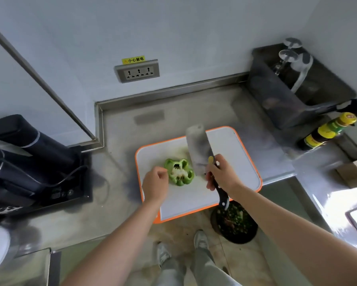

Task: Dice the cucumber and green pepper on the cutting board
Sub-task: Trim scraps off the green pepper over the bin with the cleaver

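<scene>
On a stainless steel counter, a white cutting board with an orange rim holds one green pepper, cut open with its pale seed core facing up. No cucumber is visible. The right hand grips a cleaver, its blade blurred just right of the pepper. The left hand is curled at the pepper's left edge; whether it grips cannot be told. The pepper looks undiced; next likely comes steadying it and removing the core.
</scene>
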A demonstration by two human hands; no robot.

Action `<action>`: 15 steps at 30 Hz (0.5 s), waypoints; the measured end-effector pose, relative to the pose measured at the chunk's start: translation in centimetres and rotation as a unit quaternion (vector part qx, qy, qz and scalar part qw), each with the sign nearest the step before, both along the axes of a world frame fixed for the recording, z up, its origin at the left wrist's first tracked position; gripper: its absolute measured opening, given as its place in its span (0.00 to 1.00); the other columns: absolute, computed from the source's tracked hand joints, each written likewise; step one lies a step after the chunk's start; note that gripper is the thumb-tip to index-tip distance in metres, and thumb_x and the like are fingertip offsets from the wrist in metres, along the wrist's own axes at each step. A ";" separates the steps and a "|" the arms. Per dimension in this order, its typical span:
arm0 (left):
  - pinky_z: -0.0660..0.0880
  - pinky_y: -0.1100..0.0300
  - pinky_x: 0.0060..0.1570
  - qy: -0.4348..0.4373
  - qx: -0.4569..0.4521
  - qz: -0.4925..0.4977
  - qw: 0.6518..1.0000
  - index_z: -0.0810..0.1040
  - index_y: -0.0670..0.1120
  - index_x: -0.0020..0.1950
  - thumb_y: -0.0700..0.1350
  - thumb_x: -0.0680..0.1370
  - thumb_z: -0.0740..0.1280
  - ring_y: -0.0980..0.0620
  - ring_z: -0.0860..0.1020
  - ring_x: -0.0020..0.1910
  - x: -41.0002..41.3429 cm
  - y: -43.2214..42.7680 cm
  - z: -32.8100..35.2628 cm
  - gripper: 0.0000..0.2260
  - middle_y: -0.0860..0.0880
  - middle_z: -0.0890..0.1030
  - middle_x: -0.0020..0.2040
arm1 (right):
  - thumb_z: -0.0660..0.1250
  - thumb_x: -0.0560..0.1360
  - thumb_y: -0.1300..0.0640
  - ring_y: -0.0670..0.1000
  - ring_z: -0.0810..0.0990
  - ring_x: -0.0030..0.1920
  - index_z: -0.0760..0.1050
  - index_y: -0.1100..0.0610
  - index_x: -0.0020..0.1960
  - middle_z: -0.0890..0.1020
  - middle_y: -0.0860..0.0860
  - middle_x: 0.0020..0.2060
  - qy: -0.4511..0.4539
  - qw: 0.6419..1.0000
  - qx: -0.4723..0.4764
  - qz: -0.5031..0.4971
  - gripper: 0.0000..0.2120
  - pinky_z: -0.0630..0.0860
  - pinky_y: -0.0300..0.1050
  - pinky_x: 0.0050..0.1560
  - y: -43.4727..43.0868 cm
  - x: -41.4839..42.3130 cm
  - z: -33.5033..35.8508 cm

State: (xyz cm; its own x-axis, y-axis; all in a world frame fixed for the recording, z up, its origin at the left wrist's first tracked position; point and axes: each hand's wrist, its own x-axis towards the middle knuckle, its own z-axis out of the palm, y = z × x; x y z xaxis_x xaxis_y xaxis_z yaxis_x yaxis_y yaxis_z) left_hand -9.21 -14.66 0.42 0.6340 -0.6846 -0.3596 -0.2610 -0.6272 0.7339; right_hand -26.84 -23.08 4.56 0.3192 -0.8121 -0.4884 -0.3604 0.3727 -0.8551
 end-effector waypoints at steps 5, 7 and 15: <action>0.80 0.45 0.46 0.076 0.045 0.024 0.996 0.70 0.48 0.66 0.56 0.71 0.66 0.39 0.80 0.48 -0.7 -2.6 -1.5 0.25 0.42 0.80 0.55 | 0.56 0.81 0.59 0.53 0.76 0.21 0.63 0.58 0.56 0.78 0.58 0.34 0.118 0.986 -0.044 0.109 0.05 0.70 0.41 0.20 1.8 0.2 -0.5; 0.81 0.47 0.42 0.121 0.026 0.059 0.991 0.71 0.49 0.66 0.47 0.75 0.68 0.44 0.80 0.42 -1.5 -2.9 -1.3 0.19 0.47 0.78 0.53 | 0.54 0.82 0.58 0.51 0.75 0.19 0.62 0.57 0.54 0.77 0.59 0.34 0.142 0.980 -0.075 0.119 0.04 0.71 0.42 0.20 2.5 0.7 -1.0; 0.82 0.51 0.39 0.127 0.005 0.125 0.984 0.71 0.48 0.65 0.42 0.76 0.70 0.48 0.78 0.33 -1.8 -3.0 -2.1 0.18 0.47 0.78 0.54 | 0.56 0.80 0.58 0.63 0.77 0.29 0.60 0.56 0.52 0.76 0.59 0.35 0.216 0.939 -0.195 0.180 0.04 0.75 0.54 0.26 3.6 2.3 -1.4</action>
